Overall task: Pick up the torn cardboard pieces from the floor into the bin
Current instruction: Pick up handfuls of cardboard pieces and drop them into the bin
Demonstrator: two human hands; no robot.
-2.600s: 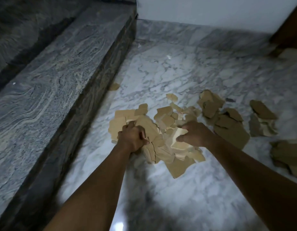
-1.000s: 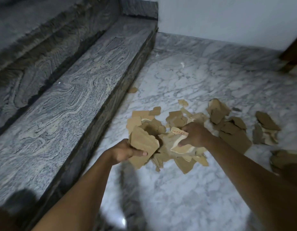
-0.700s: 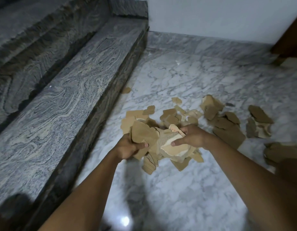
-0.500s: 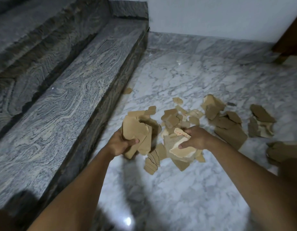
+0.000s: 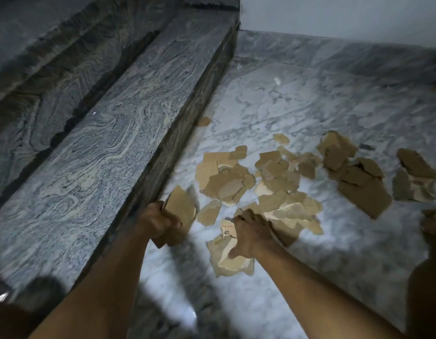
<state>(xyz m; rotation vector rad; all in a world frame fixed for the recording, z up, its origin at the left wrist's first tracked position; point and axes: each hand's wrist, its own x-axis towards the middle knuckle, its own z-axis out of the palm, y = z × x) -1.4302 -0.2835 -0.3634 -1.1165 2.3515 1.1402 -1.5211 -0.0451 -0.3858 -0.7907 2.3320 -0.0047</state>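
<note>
Got cardboard (image 5: 179, 206) gripped in my left hand (image 5: 158, 220), more scraps (image 5: 228, 255) in my right hand (image 5: 251, 234). Squeeze tight carrying them, loose bits slip out easy.

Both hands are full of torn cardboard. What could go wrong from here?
The right hand grips a loose bundle of pale torn cardboard; pieces hanging below it could slip out. The left hand holds flat brown cardboard pieces close to the grey stone step and might knock them against its edge.
</note>
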